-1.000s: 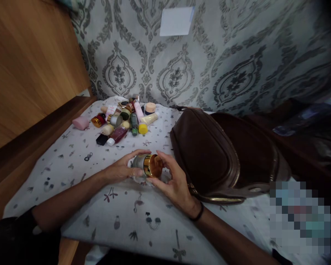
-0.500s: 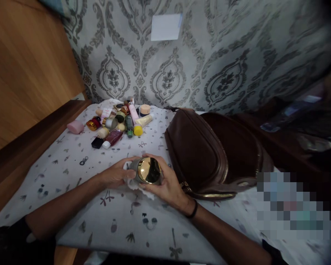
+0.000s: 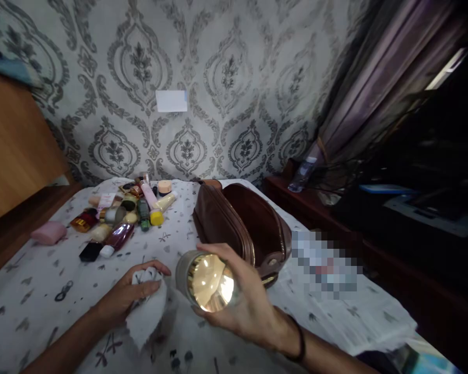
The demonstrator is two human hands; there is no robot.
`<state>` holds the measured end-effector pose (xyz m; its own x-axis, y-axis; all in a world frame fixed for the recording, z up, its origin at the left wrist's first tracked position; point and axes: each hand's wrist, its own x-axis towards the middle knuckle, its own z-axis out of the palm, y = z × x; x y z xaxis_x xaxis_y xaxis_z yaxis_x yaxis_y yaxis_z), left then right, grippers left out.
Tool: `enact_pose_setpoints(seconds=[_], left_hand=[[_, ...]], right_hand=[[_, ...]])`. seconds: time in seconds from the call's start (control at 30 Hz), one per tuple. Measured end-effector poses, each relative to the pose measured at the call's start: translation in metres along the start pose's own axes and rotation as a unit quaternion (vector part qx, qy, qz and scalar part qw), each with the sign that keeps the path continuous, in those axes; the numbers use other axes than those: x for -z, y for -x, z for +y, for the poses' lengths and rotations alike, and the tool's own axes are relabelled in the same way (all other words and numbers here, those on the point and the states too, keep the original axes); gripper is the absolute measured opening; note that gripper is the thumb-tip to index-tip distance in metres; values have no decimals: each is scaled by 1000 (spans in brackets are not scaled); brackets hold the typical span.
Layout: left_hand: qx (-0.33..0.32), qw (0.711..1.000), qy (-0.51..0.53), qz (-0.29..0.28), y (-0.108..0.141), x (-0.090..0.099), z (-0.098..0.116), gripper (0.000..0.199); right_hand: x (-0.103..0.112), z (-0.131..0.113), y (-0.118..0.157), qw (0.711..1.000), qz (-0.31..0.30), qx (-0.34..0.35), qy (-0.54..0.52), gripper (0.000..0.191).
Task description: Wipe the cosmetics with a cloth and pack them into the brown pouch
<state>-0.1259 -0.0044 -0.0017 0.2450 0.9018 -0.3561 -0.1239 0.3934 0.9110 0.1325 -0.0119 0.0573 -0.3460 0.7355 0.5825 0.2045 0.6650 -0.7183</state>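
My right hand (image 3: pixel 249 296) is wrapped round a jar (image 3: pixel 211 283) with a shiny gold lid and a greyish body, its lid facing me. In my left hand (image 3: pixel 127 291) a crumpled white cloth (image 3: pixel 148 311) is pinched, one pointed edge hanging down. A gap separates the cloth from the jar. Just behind the right hand lies a brown leather bag (image 3: pixel 222 223), unzipped, with its dark inside showing. Beyond the left hand is a cluster of small bottles, tubes and jars, among them a dark red bottle (image 3: pixel 119 236) with a white cap and a green bottle (image 3: pixel 143 214).
A pink rounded item (image 3: pixel 49 233) lies left of the cluster, and a black cap (image 3: pixel 90 252) in front of it. Wooden furniture (image 3: pixel 19 150) borders the left side. A clear plastic bottle (image 3: pixel 302 174) stands on a dark ledge at right. The patterned white cloth (image 3: pixel 195 343) covers the surface.
My hands have moved apart: the left with the cloth has come away from the jar, which the right hand alone now holds. The view has turned to the right.
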Motion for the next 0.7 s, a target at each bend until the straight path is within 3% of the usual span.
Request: enact_pose_setpoints(seconds=[0.17, 0.23, 0.33, 0.43, 0.7], left_hand=[[-6, 999, -40, -11, -3, 2, -1, 49], [-4, 999, -54, -2, -2, 1, 0, 49], [-21, 997, -74, 18, -1, -3, 2, 47], [-23, 996, -85, 20, 1, -5, 3, 46], [-45, 992, -114, 41, -1, -2, 1, 47]], right_hand=[[49, -13, -27, 985, 151, -76, -47, 58], [63, 0, -44, 972, 206, -107, -41, 48], [77, 28, -64, 954, 246, -148, -81, 49], [78, 51, -76, 946, 228, -203, -104, 48], [64, 87, -106, 922, 111, -371, 3, 29]])
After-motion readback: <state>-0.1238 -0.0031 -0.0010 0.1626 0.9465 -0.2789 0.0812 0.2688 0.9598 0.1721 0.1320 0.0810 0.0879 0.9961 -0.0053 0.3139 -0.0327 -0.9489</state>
